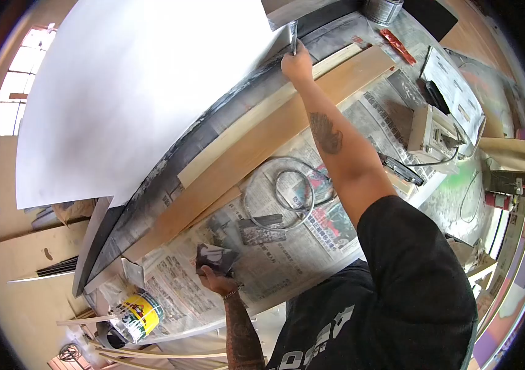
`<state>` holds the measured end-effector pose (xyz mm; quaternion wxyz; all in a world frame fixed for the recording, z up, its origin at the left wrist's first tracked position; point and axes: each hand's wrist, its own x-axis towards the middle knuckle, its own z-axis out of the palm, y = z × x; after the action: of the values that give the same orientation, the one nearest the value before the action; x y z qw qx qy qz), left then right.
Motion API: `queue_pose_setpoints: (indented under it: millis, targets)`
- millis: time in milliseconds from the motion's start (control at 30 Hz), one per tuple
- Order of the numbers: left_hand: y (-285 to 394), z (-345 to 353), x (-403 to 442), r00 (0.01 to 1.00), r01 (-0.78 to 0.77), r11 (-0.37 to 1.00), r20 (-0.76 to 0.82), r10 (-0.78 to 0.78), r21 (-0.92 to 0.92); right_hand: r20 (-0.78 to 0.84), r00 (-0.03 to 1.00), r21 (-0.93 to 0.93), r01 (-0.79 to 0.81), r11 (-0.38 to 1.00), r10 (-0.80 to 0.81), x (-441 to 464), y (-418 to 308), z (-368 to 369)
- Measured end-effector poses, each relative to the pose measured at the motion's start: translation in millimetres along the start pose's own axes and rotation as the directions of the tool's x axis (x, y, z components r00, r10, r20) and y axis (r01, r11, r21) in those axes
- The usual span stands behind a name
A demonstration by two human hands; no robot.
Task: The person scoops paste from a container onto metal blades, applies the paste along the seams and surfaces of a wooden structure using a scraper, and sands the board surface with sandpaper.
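Note:
My right hand (297,63) is far forward at the top, closed round a thin, dark-and-silver tool (294,38) beside the edge of a large white panel (121,92). Near the front of the table, my left hand (218,282) holds a dark, flat piece (215,256) over newspaper (287,253). What the piece is made of cannot be made out. Long wooden boards (262,135) lie between the panel and the newspaper. A coiled grey cable (247,203) and a dark worn block (262,230) rest on the newspaper.
A yellow paint can (142,313) stands at the lower left, near a flat scraper-like piece (132,273). At the upper right are a metal can (384,10), a red strip (398,46) and a power box (433,134) with a cord.

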<state>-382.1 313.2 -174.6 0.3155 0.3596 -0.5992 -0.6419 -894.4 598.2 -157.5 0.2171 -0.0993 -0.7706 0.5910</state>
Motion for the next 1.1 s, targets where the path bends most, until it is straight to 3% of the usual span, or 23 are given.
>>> queue_pose_setpoints:
  millis: [100,200,267,333,367,400,467,500,633,767,833,967,1100]
  targets:
    - [-4.7,0.2,0.7,0.999,0.013,1.0,-0.047,-0.013,0.0,0.025,0.997,-0.152,0.075,0.986,-0.072,2.7,-3.6,16.8]
    - [-0.9,5.1,-1.4,0.998,0.005,1.0,-0.065,-0.006,-0.011,-0.092,0.993,-0.156,0.055,0.986,-0.07,-16.9,-14.3,36.9]
    - [3.2,8.3,-3.1,0.999,-0.005,1.0,-0.035,0.005,0.001,-0.072,0.996,-0.148,0.044,0.988,-0.055,-26.2,-16.0,35.2]
    - [6.2,12.2,-4.3,0.999,0.034,0.999,-0.032,-0.035,-0.025,0.142,0.986,-0.123,0.103,0.987,-0.086,-31.3,-12.7,24.5]
    - [3.0,8.8,-2.7,0.999,0.037,0.999,-0.028,-0.037,-0.025,0.161,0.985,-0.062,0.077,0.995,-0.066,-31.5,-9.7,15.3]
    - [-0.5,6.0,0.5,1.0,0.021,0.999,-0.005,-0.021,-0.037,0.158,0.985,-0.063,0.077,0.995,-0.066,-28.1,-8.1,7.4]
    - [-4.2,2.9,2.5,1.0,0.003,0.999,0.009,-0.002,-0.047,0.002,1.0,-0.013,0.022,1.0,-0.022,-20.7,-1.9,-4.4]
    - [-2.8,4.6,2.1,1.0,-0.013,0.998,0.024,0.014,-0.055,0.072,0.997,-0.026,0.02,0.999,-0.018,-13.6,0.9,-11.7]
    - [8.5,13.8,-4.2,1.0,-0.006,0.999,0.016,0.006,-0.04,0.034,0.996,-0.158,0.084,0.984,-0.079,7.4,-3.5,-19.1]
    - [11.9,18.0,-6.3,0.999,-0.004,0.999,-0.033,0.002,-0.046,0.116,0.993,-0.052,-0.017,0.998,0.023,12.3,-15.5,-21.1]
    - [-2.5,-1.3,-1.8,0.997,0.059,0.996,0.058,-0.056,-0.06,0.139,0.985,-0.071,0.11,0.991,-0.1,14.2,-13.8,-20.7]
    - [9.9,9.0,-9.9,0.994,0.104,0.994,0.027,-0.103,-0.036,0.159,0.983,-0.129,0.116,0.985,-0.095,9.7,-13.1,-17.5]
    - [22.3,24.0,-11.0,0.999,0.046,0.989,0.021,-0.043,-0.14,0.157,0.978,-0.168,0.166,0.972,-0.14,8.4,-3.2,-4.3]
